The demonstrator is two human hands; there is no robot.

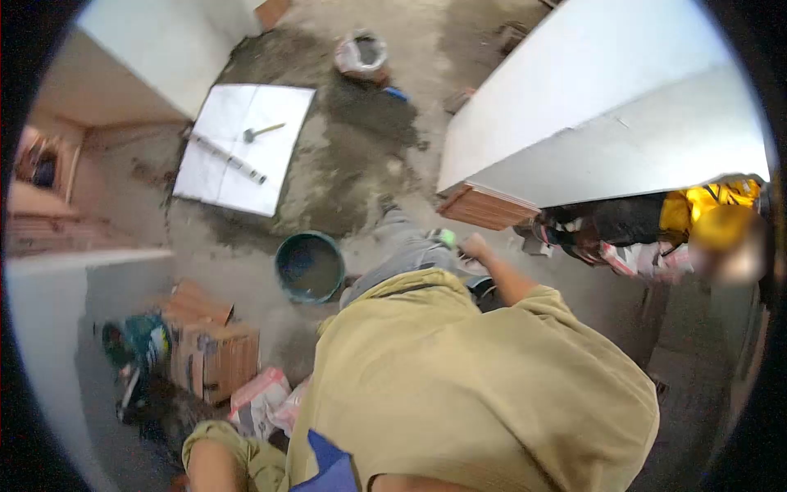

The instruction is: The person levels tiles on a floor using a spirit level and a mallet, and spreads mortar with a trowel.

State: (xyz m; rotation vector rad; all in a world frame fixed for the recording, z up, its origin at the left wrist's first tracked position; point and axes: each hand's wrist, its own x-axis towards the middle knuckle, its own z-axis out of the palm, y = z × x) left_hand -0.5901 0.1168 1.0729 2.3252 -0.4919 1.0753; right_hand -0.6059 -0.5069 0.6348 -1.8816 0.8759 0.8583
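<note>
My right hand [474, 247] is low beside my grey trouser leg, its fingers closed and blurred. Right by it shows a small bright green item [443, 238], too blurred to name. Only the upper part of my left arm shows at the bottom left; my left hand is out of view. A dark green bucket [310, 267] with grey contents stands left of my legs. Beyond it, a large white tile [238, 148] lies on the floor, with a mallet [264, 132] and a long level [229, 158] on top.
A white-lined bucket [361, 54] stands ahead beside wet mortar. White partitions [590, 107] rise at both sides. Cardboard boxes [215, 357], a green power tool [146, 340] and bags [261, 400] lie at left. A person in a yellow helmet [728, 230] is at right.
</note>
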